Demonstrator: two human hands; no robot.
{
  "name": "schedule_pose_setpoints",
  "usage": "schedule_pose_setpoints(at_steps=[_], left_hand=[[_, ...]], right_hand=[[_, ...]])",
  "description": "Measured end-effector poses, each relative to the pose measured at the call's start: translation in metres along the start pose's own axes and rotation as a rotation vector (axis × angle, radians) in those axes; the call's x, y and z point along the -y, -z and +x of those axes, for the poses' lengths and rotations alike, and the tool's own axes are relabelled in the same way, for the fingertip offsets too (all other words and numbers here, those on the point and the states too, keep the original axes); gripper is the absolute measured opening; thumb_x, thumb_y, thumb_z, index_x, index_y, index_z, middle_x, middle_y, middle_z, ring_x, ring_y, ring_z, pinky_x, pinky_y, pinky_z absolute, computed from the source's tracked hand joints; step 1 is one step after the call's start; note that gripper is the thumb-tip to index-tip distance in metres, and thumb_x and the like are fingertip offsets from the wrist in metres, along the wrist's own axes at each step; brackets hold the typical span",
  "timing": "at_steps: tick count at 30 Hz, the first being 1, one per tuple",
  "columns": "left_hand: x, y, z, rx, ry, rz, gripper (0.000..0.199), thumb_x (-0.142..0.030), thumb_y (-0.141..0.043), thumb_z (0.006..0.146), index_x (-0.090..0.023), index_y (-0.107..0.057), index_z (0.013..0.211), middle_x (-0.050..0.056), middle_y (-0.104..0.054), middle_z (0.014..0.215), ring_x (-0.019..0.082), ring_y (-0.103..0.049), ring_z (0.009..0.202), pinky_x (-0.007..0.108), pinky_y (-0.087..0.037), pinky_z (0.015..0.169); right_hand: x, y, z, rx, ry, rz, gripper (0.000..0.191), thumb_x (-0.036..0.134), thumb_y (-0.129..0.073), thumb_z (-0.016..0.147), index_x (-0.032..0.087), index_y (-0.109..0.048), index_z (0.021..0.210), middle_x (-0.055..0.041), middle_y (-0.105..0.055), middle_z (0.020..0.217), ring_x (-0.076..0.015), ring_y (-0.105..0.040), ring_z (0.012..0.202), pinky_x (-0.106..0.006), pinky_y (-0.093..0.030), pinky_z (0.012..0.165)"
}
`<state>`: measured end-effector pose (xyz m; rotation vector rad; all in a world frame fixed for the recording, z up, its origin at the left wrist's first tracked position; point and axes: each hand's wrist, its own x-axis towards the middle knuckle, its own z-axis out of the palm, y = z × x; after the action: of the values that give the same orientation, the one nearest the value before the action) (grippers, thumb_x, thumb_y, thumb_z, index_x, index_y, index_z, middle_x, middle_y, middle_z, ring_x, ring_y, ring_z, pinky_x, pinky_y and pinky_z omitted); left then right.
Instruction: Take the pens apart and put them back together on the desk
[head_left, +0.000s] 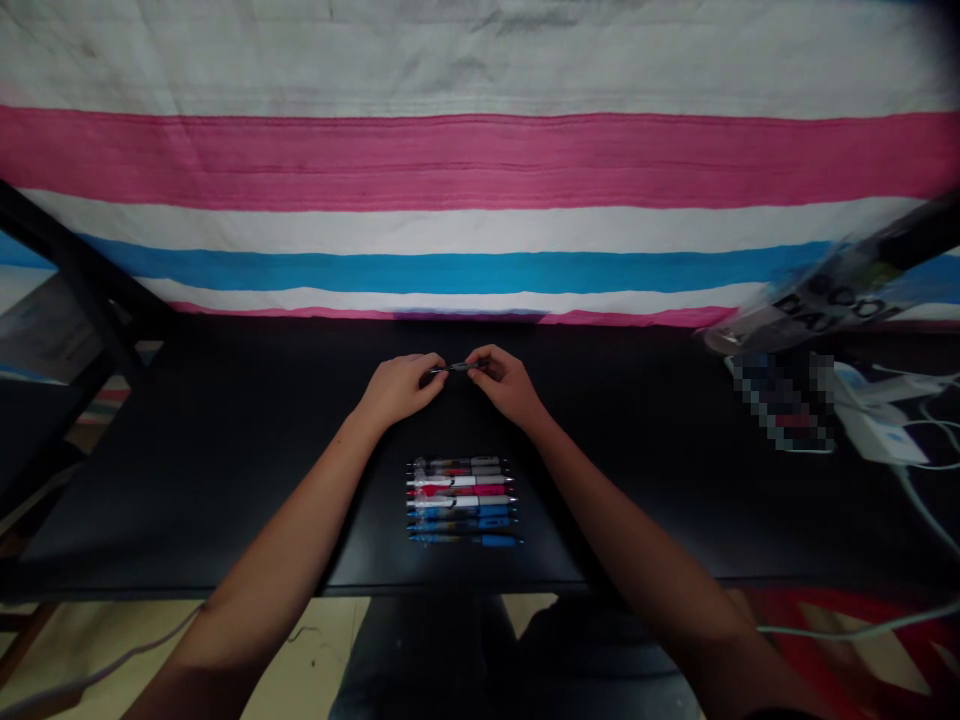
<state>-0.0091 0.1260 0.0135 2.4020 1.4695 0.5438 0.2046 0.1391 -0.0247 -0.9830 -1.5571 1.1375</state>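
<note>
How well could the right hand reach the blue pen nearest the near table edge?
Probably yes: nothing covers that blue pen, and its near side looks open. The right hand would likely first let go of the dark pen it holds.

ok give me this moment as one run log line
left hand: pinching pen | right hand: pinching same pen | other pens: lined up on table

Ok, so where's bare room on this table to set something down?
The black tabletop is bare between the slanted black frame and left forearm, and between the right forearm and pixelated rectangular object. Crowded: between the forearms, where slim multicoloured pens lie in a row, and the right side around the white plastic power strip.
</note>
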Motion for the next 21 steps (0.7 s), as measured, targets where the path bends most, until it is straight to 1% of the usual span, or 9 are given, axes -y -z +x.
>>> schedule_pose_setpoints(at_steps=[2, 8, 15, 18, 21], left_hand=[[-0.0002, 0.0007, 0.0002, 0.009, 0.006, 0.003, 0.025, -0.039, -0.053, 0.098, -0.023, -0.070, 0.108, 0.004, -0.074, 0.086, 0.020, -0.067, 0.074, 0.029, -0.042, 0.065], [0.0003, 0.0000, 0.0005, 0.014, -0.020, -0.008, 0.026, -0.037, -0.051, 0.100, -0.024, -0.070, 0.113, 0.005, -0.076, 0.099, 0.020, -0.067, 0.078, 0.029, -0.044, 0.069], [0.0066, -0.0003, 0.0007, -0.034, -0.020, -0.075, 0.023, -0.035, -0.052, 0.099, -0.023, -0.070, 0.108, 0.004, -0.075, 0.093, 0.019, -0.066, 0.074, 0.029, -0.044, 0.069], [0.0084, 0.0006, 0.0001, -0.046, -0.004, -0.079, 0.022, -0.034, -0.052, 0.098, -0.023, -0.071, 0.105, 0.003, -0.073, 0.087, 0.018, -0.064, 0.072, 0.029, -0.043, 0.067], [0.0095, 0.0018, -0.0004, -0.056, 0.007, -0.074, 0.023, -0.035, -0.052, 0.098, -0.023, -0.071, 0.102, 0.002, -0.072, 0.083, 0.018, -0.064, 0.071, 0.029, -0.043, 0.066]], right_hand=[[0.0006, 0.0003, 0.0003, 0.001, -0.007, 0.013, 0.015, 0.028, -0.069, 0.081, 0.019, -0.065, 0.093, -0.0004, -0.063, 0.082, -0.0135, -0.057, 0.069, -0.028, -0.043, 0.065], [0.0022, 0.0016, 0.0012, -0.016, -0.083, 0.098, 0.024, 0.034, -0.075, 0.078, 0.020, -0.065, 0.094, 0.0010, -0.061, 0.076, -0.0125, -0.055, 0.064, -0.029, -0.043, 0.063], [0.0003, 0.0034, 0.0012, -0.130, -0.108, 0.163, 0.027, 0.044, -0.075, 0.081, 0.020, -0.067, 0.091, 0.0044, -0.055, 0.061, -0.0119, -0.049, 0.057, -0.027, -0.040, 0.058], [-0.0014, 0.0029, 0.0023, -0.192, -0.102, 0.230, 0.027, 0.044, -0.076, 0.081, 0.021, -0.066, 0.089, 0.0045, -0.054, 0.062, -0.0116, -0.048, 0.058, -0.027, -0.040, 0.057], [0.0004, 0.0024, 0.0045, -0.259, -0.118, 0.347, 0.028, 0.045, -0.078, 0.078, 0.022, -0.065, 0.087, 0.0044, -0.053, 0.064, -0.0112, -0.048, 0.058, -0.027, -0.040, 0.057]])
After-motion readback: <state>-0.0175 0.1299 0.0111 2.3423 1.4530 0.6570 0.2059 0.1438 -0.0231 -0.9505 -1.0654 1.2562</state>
